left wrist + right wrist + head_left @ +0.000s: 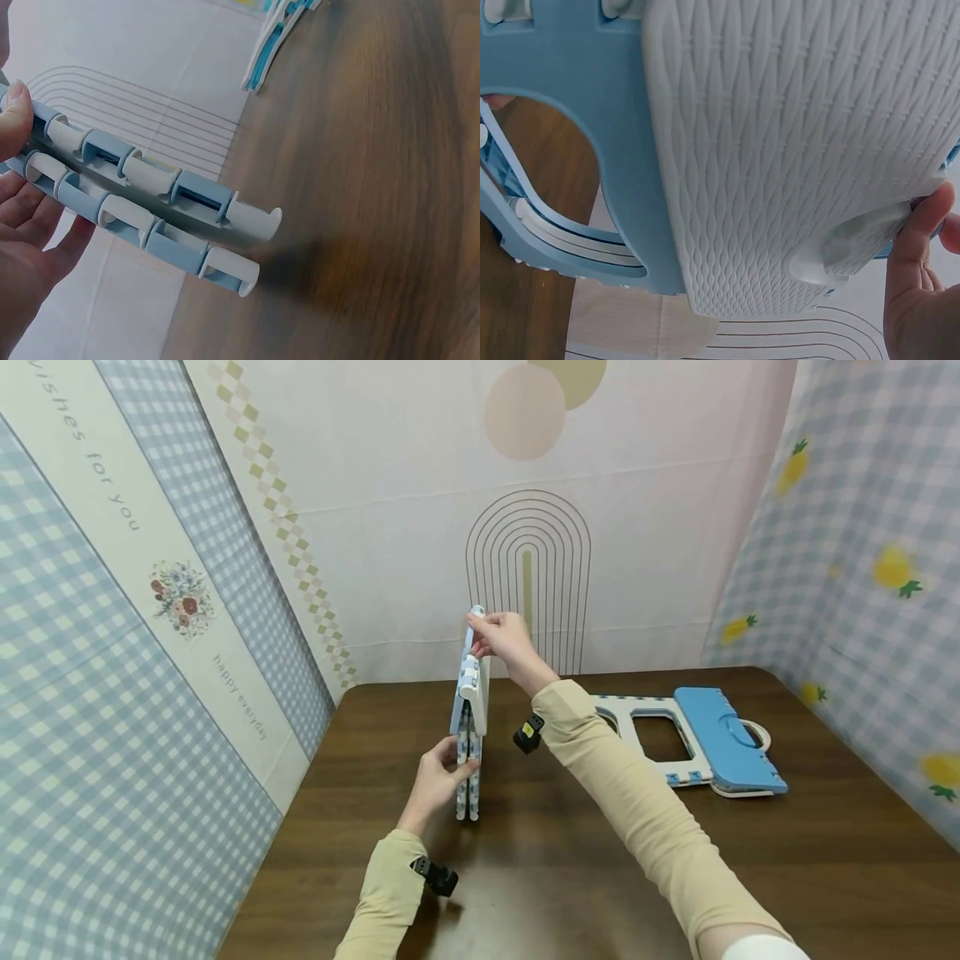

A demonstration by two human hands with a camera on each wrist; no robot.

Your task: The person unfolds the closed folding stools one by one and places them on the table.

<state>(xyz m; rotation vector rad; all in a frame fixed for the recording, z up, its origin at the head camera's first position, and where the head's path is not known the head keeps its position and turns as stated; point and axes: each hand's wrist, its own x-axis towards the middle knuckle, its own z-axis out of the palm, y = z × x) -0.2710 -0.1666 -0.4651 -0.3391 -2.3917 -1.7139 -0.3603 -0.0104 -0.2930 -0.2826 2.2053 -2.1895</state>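
A folded blue-and-white folding stool (468, 681) is held on edge above the dark table, its narrow side towards me in the head view. My left hand (435, 783) grips the lower leg part, thumb on the near edge. My right hand (510, 639) pinches the top edge. Two rows of blue and white hinge links (191, 196) run side by side in the left wrist view, with a gap between them. The right wrist view shows a white woven-pattern panel (772, 135) beside a blue leg frame (607, 112), and my right fingers (922, 240) at the panel's handle slot.
A second blue-and-white folding stool (727, 735) lies flat at the right of the brown table (600, 877), its white handle loop pointing right. Patterned cloth walls (390, 568) stand behind and on both sides. Each sleeve carries a black wrist camera (442, 878).
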